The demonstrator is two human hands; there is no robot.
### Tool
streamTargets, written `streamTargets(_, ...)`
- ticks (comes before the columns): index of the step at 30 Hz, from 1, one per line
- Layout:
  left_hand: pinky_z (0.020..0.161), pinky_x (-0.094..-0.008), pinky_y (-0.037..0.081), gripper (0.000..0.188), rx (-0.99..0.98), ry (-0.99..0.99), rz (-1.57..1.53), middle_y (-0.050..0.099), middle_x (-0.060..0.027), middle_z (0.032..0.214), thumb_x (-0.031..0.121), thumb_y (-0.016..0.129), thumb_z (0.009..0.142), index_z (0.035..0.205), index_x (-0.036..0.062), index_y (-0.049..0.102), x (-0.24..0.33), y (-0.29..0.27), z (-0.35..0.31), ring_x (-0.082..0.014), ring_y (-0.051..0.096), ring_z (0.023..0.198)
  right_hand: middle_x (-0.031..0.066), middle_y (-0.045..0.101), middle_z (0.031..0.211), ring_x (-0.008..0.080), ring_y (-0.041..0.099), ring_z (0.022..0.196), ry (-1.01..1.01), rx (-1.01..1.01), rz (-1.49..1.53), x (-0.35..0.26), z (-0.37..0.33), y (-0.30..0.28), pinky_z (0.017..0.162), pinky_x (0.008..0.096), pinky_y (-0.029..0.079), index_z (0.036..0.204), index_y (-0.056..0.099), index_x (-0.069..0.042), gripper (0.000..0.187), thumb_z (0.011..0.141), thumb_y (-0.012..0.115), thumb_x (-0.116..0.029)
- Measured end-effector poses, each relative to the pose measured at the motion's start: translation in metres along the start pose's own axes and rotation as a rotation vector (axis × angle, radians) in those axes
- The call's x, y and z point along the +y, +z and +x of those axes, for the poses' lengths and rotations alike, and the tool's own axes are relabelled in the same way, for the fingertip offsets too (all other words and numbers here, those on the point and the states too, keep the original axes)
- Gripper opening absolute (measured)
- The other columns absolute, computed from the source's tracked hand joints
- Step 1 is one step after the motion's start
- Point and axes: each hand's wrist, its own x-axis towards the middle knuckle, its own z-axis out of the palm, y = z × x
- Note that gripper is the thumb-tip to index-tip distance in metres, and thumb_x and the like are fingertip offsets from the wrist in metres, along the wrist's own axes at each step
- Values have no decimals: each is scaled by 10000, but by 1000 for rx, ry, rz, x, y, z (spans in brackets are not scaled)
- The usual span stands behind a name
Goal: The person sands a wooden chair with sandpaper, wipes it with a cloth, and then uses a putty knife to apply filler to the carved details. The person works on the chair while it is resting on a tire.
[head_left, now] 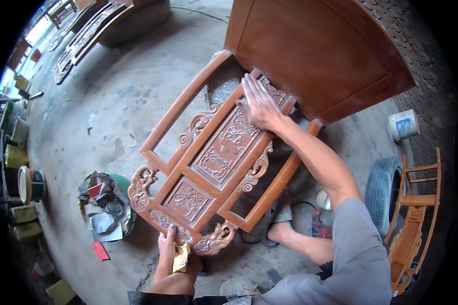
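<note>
Two grips: the right grip (pixel 262 108) lies flat, fingers extended, on the upper end of a carved wooden frame (pixel 224 147); anything under the palm is hidden. The left grip (pixel 166 250) is at the frame's lower end, thumb at the edge, other fingers unseen — cannot tell what it closes on.
Beside left palm: a crumpled yellow piece (pixel 180 257); held or merely touching, unclear.
Frame position: slanting from the left grip up to a broad brown panel (pixel 315 56); whether the two are joined is not visible.
Handling: judged stiff and fairly heavy; the smooth wood may slip under a dusty palm.
Hold points: plain side rails (pixel 187 102) look the sounder choice — the pierced scrolls (pixel 142 188) appear fragile.
Floor, left: green tub (pixel 132 219) with grey scraps (pixel 103 222); a red piece (pixel 100 250) just beside it.
Floor, right: white bucket (pixel 403 125), dark tyre (pixel 381 187), smaller wooden chair (pixel 417 201).
</note>
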Motion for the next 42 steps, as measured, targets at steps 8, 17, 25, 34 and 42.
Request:
streamTargets(8, 795, -296, 526, 414, -2, 5, -22, 667, -75, 1025, 308, 656, 953, 1176, -34, 588, -7, -12, 4, -144, 638, 882, 269, 170, 1579, 353, 127, 1493, -29, -395, -545, -136, 51, 27, 1228, 428, 60, 1482, 244, 95, 707, 1021, 234, -440)
streamTargets(17, 854, -299, 505, 417, -41, 22, 23, 659, -81, 1062, 313, 631, 967, 1185, -39, 583, -12, -8, 9, -143, 625, 943, 251, 232, 1568, 372, 251, 1455, -271, -330, 346, -238, 1, 45, 1205, 438, 187, 1502, 259, 31, 813, 931, 509, -491)
streamTargets(25, 863, -314, 510, 376, -47, -43, 16, 662, -90, 1087, 242, 659, 945, 1181, -42, 588, -2, 0, 6, -159, 631, 964, 241, 335, 1521, 353, 303, 1428, -387, -282, 172, -152, 105, 52, 1202, 418, 198, 1450, 352, 40, 645, 1022, 366, -442)
streamTargets(34, 878, -338, 518, 411, -186, -165, 60, 653, -111, 1129, 178, 695, 907, 1222, -35, 539, 11, -9, 2, -191, 639, 1006, 190, 503, 1416, 316, 434, 1344, 80, -179, -74, 12, 188, 71, 1151, 435, 286, 1342, 529, -27, 512, 1021, 371, -393)
streamTargets(42, 889, -347, 530, 407, -181, -86, -159, 641, -100, 1124, 64, 675, 893, 1255, -17, 507, 12, 4, 0, -194, 643, 995, 194, 448, 1467, 327, 366, 1406, -154, -86, 267, -276, 111, 109, 1185, 430, 225, 1426, 438, -19, 694, 995, 336, -553)
